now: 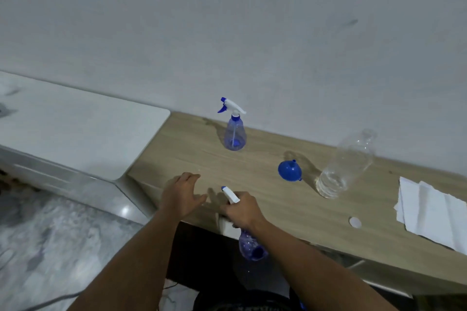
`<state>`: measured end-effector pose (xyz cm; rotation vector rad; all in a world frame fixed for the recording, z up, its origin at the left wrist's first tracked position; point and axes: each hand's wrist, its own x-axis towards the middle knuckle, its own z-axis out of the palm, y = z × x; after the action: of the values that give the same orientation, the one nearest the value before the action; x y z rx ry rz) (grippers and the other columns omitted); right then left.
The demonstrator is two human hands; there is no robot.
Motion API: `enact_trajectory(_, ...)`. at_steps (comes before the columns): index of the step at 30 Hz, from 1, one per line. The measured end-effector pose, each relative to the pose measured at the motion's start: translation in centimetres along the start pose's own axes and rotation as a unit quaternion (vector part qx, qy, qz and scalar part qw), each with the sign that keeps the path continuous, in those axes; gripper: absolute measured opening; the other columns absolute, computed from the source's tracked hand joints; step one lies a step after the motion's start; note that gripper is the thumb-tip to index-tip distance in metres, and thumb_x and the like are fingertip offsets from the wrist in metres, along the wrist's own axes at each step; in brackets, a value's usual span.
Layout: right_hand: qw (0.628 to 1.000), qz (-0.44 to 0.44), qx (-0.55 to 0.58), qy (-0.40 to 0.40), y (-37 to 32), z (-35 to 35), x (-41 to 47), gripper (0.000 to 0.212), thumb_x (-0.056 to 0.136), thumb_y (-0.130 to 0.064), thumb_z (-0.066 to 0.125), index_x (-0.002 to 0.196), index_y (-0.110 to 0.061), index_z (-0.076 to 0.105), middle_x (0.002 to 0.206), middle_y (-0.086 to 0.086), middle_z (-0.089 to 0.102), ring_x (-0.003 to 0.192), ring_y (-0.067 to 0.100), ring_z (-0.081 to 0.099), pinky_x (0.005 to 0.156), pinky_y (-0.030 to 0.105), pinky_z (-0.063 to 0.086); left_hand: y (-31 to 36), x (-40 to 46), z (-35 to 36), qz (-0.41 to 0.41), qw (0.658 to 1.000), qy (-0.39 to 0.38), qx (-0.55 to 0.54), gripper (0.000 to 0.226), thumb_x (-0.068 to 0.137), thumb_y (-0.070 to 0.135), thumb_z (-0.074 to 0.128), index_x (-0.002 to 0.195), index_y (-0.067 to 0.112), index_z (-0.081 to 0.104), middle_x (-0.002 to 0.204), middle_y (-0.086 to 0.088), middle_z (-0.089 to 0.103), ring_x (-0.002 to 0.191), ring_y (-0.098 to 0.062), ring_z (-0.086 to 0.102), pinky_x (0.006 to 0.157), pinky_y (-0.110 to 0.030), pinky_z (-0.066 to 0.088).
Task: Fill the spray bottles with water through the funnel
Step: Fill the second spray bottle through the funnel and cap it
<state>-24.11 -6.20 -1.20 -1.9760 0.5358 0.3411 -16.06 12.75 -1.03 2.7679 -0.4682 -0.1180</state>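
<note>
My right hand (243, 212) grips a blue spray bottle (251, 246) by its white trigger head, holding it over the front edge of the wooden table (290, 209). To its left my left hand (180, 197) hovers open with spread fingers and holds nothing. A second blue spray bottle (234, 131) stands upright near the wall, head screwed on. The blue funnel (289, 170) lies on its side mid-table. A clear plastic water bottle (346, 166) stands uncapped to the right with a little water at its bottom. Its white cap (355, 222) lies near the front.
White paper towels (429, 212) lie at the table's right end. A white counter (75, 129) adjoins the table on the left, slightly higher. A plain wall runs behind both. Tiled floor shows at lower left.
</note>
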Motion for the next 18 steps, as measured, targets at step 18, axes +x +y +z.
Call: enact_trajectory(18, 1.000, 0.005, 0.004, 0.010, -3.1, 1.2, -0.1, 0.036, 0.073, -0.052, 0.069, 0.072, -0.015, 0.065, 0.069, 0.003, 0.069, 0.059, 0.023, 0.065, 0.062, 0.043, 0.059, -2.1, 0.6, -1.9, -0.029, 0.999, -0.023, 0.010, 0.083, 0.078, 0.062, 0.065, 0.148, 0.026, 0.041, 0.147, 0.004, 0.045, 0.133, -0.021, 0.044, 0.102, -0.040, 0.047)
